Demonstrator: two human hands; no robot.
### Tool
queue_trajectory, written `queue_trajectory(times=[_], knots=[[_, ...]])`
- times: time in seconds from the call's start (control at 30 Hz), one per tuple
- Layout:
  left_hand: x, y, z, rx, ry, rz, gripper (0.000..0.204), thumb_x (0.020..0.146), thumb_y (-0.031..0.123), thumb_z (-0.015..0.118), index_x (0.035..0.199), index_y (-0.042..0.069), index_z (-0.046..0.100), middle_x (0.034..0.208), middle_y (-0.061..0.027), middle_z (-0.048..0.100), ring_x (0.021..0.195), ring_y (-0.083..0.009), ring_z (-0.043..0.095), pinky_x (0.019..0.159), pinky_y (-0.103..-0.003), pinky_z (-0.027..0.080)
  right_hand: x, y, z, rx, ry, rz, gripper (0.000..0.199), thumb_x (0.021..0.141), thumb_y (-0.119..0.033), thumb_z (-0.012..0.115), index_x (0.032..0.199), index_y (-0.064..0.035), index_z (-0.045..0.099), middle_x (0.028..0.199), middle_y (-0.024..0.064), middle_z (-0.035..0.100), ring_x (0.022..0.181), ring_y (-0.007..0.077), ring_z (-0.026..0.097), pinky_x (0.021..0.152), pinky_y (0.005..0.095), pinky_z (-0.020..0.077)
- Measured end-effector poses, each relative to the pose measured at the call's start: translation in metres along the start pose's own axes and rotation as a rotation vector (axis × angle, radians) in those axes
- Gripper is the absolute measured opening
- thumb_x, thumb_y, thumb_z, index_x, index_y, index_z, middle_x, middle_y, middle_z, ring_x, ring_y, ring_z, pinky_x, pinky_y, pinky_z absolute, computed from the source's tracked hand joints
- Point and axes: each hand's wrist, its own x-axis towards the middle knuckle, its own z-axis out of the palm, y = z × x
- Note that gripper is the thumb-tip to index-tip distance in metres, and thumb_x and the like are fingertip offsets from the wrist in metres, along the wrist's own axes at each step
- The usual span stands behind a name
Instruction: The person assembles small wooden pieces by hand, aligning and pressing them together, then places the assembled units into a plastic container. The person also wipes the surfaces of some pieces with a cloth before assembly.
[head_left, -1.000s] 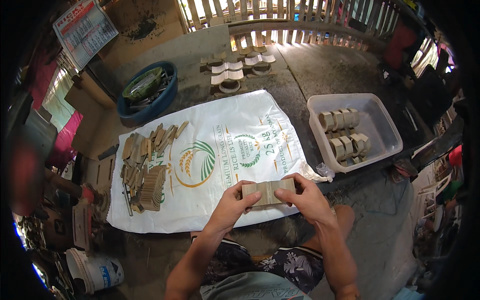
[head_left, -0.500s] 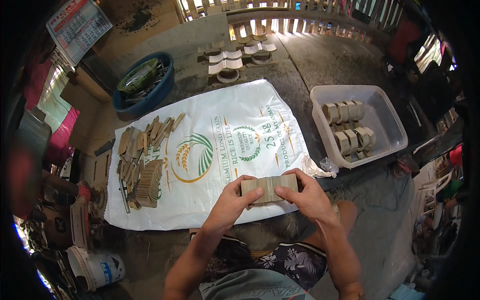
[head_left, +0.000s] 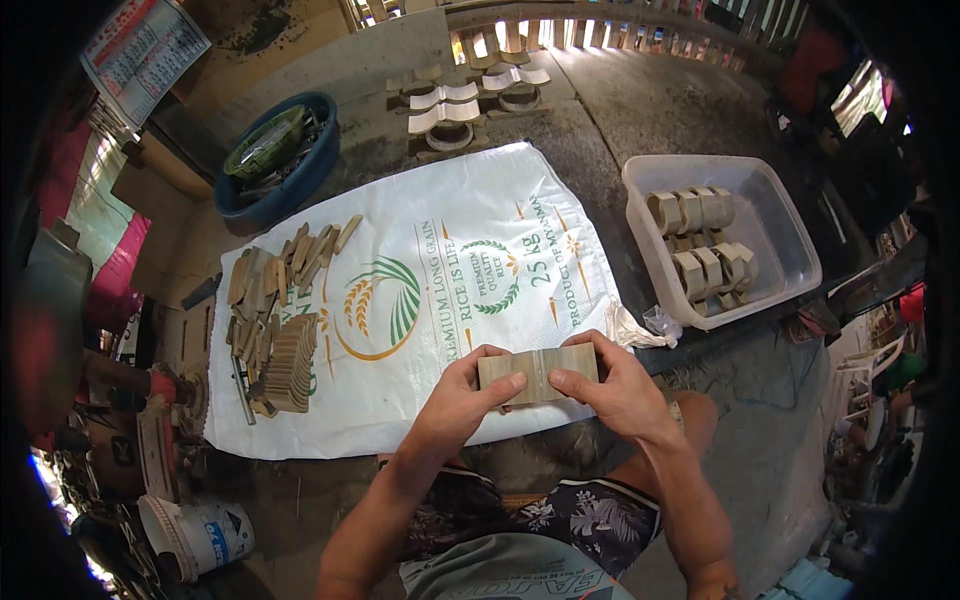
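Observation:
Between my two hands is a pale, wide wooden block with a whitish line, a groove or seam, across its middle. My left hand grips its left end, thumb lying on the upper face. At the other end my right hand holds it the same way, and the two thumbs point toward each other near the line. My fingers underneath are hidden. The block is held just above the near edge of a white printed sack spread flat. On the sack's left side lie a pile of wooden strips and a row of stacked curved wood pieces.
At right stands a clear plastic bin holding several angular wooden rings. Curved pale pieces sit on round supports at the back. A blue basin with a green dish is back left. A white bucket stands low at left.
The view has shifted slightly, so the surroundings sit a little higher. Both hands keep the same grip on the wooden block, which hardly moves.

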Motion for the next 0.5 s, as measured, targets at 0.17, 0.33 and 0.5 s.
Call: queue_trajectory(times=[0.17, 0.33, 0.5], knots=[[-0.0004, 0.001, 0.0021, 0.017, 0.016, 0.015, 0.038, 0.094, 0.027, 0.074, 0.115, -0.002, 0.061, 0.093, -0.0052, 0.066, 0.085, -0.0122, 0.06, 0.079, -0.028, 0.049, 0.0002, -0.0012, -0.001, 0.029, -0.026, 0.018, 0.044, 0.093, -0.029, 0.076, 0.117, 0.0041, 0.061, 0.102, 0.0111, 0.067, 0.094, 0.015, 0.062, 0.085, 0.0314, 0.0519], [-0.0008, 0.0021, 0.002, 0.026, 0.009, 0.023, 0.039, 0.093, 0.028, 0.075, 0.114, -0.002, 0.061, 0.094, -0.0055, 0.065, 0.085, -0.0123, 0.06, 0.078, -0.028, 0.049, 0.0009, -0.0013, -0.001, 0.055, -0.038, 0.036, 0.044, 0.094, -0.029, 0.076, 0.118, 0.0041, 0.06, 0.102, 0.0103, 0.067, 0.095, 0.0147, 0.061, 0.084, 0.0311, 0.0518], [-0.0017, 0.0034, 0.002, 0.029, 0.004, 0.023, 0.04, 0.092, 0.029, 0.075, 0.114, -0.002, 0.061, 0.094, -0.0055, 0.065, 0.084, -0.0122, 0.06, 0.077, -0.028, 0.05, 0.0011, -0.0011, -0.002, 0.028, -0.032, 0.046, 0.045, 0.093, -0.03, 0.076, 0.118, 0.0041, 0.06, 0.103, 0.0108, 0.066, 0.096, 0.0148, 0.061, 0.084, 0.0311, 0.0517]])
